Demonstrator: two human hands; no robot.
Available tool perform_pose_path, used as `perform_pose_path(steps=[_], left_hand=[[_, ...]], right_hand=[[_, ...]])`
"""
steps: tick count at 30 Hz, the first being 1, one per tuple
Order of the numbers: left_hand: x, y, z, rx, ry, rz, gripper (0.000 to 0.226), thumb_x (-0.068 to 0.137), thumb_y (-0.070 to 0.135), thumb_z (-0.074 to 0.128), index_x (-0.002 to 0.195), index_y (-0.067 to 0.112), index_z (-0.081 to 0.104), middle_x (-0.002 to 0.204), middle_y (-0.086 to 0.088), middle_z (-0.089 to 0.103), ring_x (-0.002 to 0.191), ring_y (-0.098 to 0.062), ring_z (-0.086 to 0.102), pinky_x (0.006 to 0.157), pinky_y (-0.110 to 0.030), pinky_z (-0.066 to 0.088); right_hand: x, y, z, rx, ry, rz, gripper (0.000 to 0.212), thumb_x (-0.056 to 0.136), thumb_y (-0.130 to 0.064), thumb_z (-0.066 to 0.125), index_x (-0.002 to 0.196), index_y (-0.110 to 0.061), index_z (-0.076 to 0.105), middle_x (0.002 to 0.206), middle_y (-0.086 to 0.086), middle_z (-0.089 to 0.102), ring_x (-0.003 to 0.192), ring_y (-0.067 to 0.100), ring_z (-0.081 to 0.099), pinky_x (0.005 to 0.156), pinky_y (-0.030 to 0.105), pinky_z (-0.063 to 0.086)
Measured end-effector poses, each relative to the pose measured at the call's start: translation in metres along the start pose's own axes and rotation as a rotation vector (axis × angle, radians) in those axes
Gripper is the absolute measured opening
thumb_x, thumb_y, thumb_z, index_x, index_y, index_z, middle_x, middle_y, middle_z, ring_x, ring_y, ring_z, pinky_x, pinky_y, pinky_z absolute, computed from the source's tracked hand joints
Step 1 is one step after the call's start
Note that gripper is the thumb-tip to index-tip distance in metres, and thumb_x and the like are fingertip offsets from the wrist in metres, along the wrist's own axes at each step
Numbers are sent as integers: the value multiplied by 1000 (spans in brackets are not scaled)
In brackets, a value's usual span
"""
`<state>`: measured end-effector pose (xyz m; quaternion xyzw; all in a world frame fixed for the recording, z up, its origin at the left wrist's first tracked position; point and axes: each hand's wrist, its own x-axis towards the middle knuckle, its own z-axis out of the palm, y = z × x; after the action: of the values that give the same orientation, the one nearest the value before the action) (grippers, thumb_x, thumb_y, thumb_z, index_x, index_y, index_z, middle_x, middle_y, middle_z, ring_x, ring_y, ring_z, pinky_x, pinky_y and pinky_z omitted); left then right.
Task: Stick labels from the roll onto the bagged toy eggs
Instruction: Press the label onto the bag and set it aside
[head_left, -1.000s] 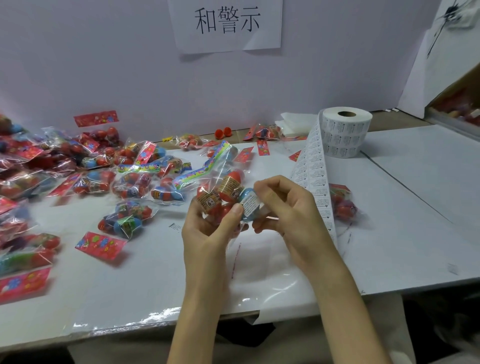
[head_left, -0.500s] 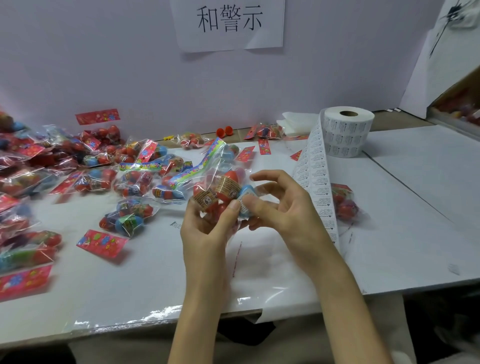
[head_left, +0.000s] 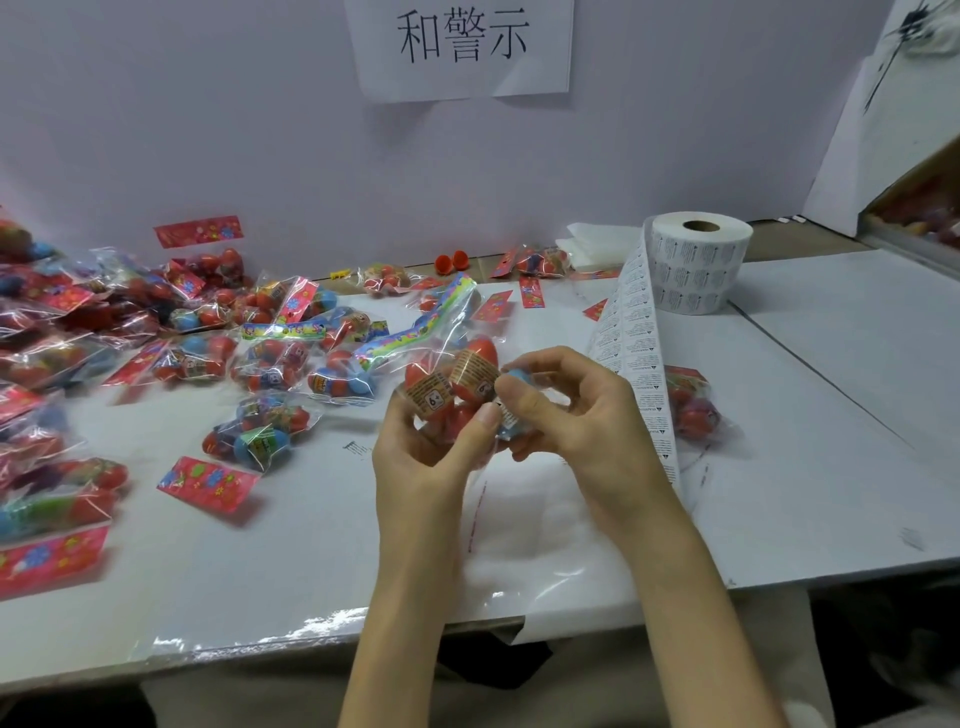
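Observation:
A clear bag of toy eggs (head_left: 457, 374), red and blue with tan bands, is held above the table's middle. My left hand (head_left: 421, 462) grips it from below, thumb up against the eggs. My right hand (head_left: 582, 415) holds its right end, fingers curled behind and thumb pressing on the blue egg. The white label roll (head_left: 696, 265) stands at the back right. Its printed strip (head_left: 639, 364) hangs down toward me, just right of my right hand.
Many bagged eggs (head_left: 270, 358) and loose red header cards (head_left: 208, 483) cover the table's left half. One more bag (head_left: 693, 410) lies partly under the strip. Flat clear bags (head_left: 524, 525) lie below my hands. The wall behind carries a paper sign (head_left: 462, 47).
My right thumb has slid over the white label on the blue egg and now covers it. Both hands and the bag stayed in nearly the same place.

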<state>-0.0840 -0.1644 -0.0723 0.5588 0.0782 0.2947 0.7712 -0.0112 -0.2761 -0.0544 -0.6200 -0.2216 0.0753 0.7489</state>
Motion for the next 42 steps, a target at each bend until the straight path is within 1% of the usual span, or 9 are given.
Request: perform_pose_path(steps=[3, 7, 12, 16, 21, 32, 35, 39, 42], left_hand=[[0, 0, -1, 3, -14, -11, 43, 69, 37, 83, 110, 31, 72, 106, -7, 78, 102, -27, 75, 78, -25, 59], [1, -1, -2, 4, 5, -33, 44, 74, 26, 82, 116, 26, 68, 105, -6, 78, 102, -27, 75, 78, -26, 59], [1, 0, -1, 0, 11, -23, 49, 68, 34, 84, 114, 26, 69, 103, -4, 78, 99, -27, 75, 78, -28, 59], [-1, -1, 1, 44, 29, 8, 43, 78, 31, 79, 119, 27, 67, 106, -1, 78, 103, -24, 75, 80, -26, 60], [-4, 2, 4, 71, -30, 24, 49, 77, 33, 86, 121, 26, 68, 109, -6, 77, 104, -27, 75, 90, -44, 61], [0, -1, 0, -41, -121, -27, 48, 75, 7, 78, 120, 16, 64, 106, -13, 78, 103, -32, 75, 86, -32, 60], [0, -1, 0, -43, -111, -32, 52, 73, 7, 77, 123, 16, 63, 106, -15, 78, 102, -33, 75, 90, -35, 60], [0, -2, -1, -18, -103, -38, 56, 74, 6, 77, 127, 16, 63, 111, -12, 77, 108, -30, 73, 96, -42, 58], [-1, -2, -1, -38, -101, -49, 55, 74, 22, 83, 126, 20, 67, 114, -8, 77, 110, -27, 73, 93, -37, 60]], right_hand=[[0, -1, -1, 57, -21, 2, 23, 78, -27, 76, 90, -8, 72, 81, 3, 70, 62, 25, 67, 54, 30, 54], [-1, -3, -3, 99, -50, 26, 21, 82, -27, 77, 83, -8, 71, 75, 13, 70, 62, 30, 65, 54, 31, 55], [0, -4, -1, 110, -38, 29, 25, 86, -38, 67, 75, -16, 71, 72, 11, 70, 60, 29, 66, 50, 29, 53], [-1, -3, -2, 35, -49, 6, 20, 84, -39, 75, 87, -20, 73, 82, 3, 72, 68, 28, 73, 55, 30, 56], [-1, -1, -4, 8, -17, -28, 15, 79, -28, 78, 87, -17, 72, 79, -6, 71, 65, 20, 72, 56, 29, 56], [-1, -4, -8, 111, -23, 3, 24, 83, -37, 75, 80, -13, 72, 74, 10, 71, 57, 21, 66, 53, 27, 53], [0, -5, -6, 107, -19, 13, 24, 84, -37, 69, 77, -14, 71, 72, 8, 71, 57, 19, 65, 52, 27, 53], [-1, -5, -8, 16, -22, -7, 22, 86, -36, 76, 89, -15, 71, 82, 1, 72, 68, 18, 71, 56, 30, 56], [-2, -6, -9, -58, -37, -28, 18, 82, -29, 78, 93, -17, 72, 88, 0, 71, 72, 21, 73, 58, 33, 58]])
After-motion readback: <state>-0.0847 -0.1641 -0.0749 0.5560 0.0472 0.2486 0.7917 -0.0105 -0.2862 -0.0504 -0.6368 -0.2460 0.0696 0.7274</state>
